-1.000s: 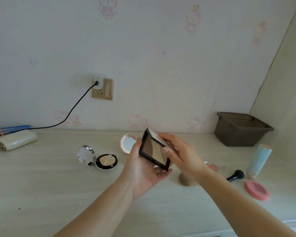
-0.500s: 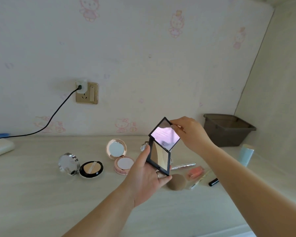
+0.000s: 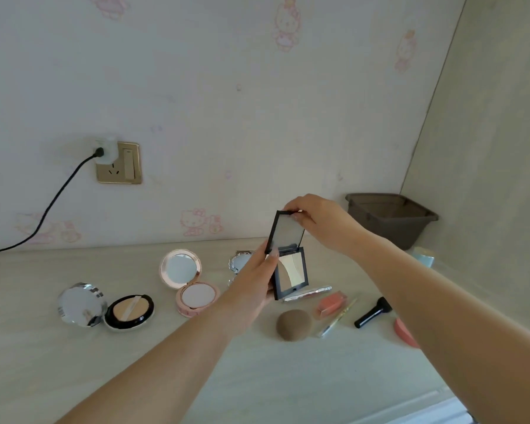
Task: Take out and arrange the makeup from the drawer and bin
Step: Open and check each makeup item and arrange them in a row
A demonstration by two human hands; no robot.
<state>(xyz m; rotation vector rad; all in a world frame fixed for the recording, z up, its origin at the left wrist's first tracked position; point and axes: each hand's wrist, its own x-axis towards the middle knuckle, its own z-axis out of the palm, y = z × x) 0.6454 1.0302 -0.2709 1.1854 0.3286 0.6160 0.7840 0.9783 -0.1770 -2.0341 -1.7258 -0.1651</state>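
Wall socket [image 3: 119, 163]: gold-coloured plate, on the far wall at the left, above the tabletop.
White plug adapter [image 3: 106, 149]: seated in the upper left part of the socket plate.
Black cable [image 3: 58, 197]: runs from the adapter down and to the left, leaving the picture at the left edge, just above the tabletop.
Wallpaper [image 3: 227, 87]: pale, with faint pink cartoon cat figures scattered over it.
Tabletop [image 3: 43, 362]: light wood grain, meeting the far wall.
Side panel [image 3: 487, 148]: plain beige, standing at the right and meeting the far wall in a corner.
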